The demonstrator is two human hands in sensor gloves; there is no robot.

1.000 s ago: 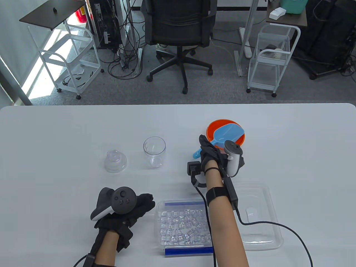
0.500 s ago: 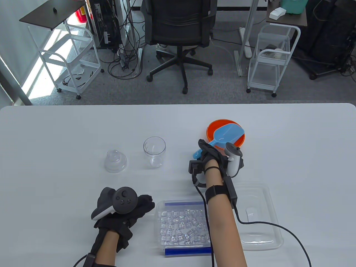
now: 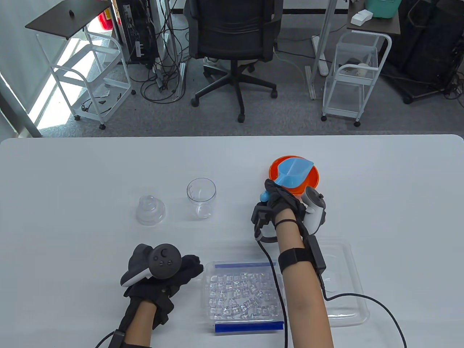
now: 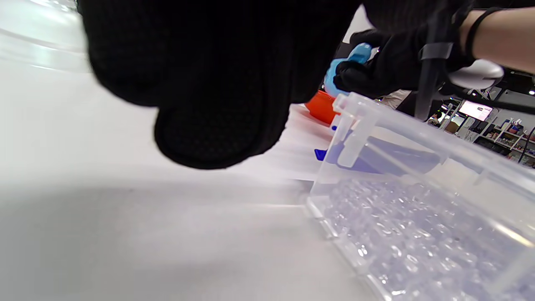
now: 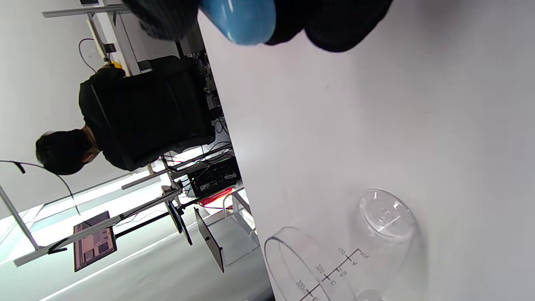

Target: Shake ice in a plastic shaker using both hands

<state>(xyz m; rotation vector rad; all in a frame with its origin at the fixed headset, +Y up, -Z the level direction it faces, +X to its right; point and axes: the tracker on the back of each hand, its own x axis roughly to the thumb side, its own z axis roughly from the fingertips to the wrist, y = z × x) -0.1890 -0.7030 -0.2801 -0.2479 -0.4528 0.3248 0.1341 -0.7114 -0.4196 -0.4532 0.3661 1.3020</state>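
So the white table (image 3: 72, 174) has everything spread across its near half. Biggest item is the clear ice container (image 3: 241, 295), open on top with blue strips at its near and far edges, packed with ice cubes (image 3: 239, 293). Its clear lid (image 3: 344, 286) lies flat just to the right, partly under the right forearm.

Right hand (image 3: 284, 206) is up by the orange bowl (image 3: 311, 179), wrapped around the handle of the blue scoop (image 3: 293, 171); the scoop's head sits tilted over the bowl, and I can't tell if it touches the bowl. From the right wrist view you just see the blue handle end poking out between the black gloved fingers (image 5: 342, 25).

Left hand (image 3: 170, 275) rests on the table just left of the ice container, fingers curled loosely, holding nothing; the fingertips are right beside the container wall, can't tell if they touch it.

Shaker cup (image 3: 201, 197) stands upright and empty toward the middle of the table, with printed measuring marks on its side. Its clear domed shaker cap (image 3: 150, 209) sits just to its left, apart from it.
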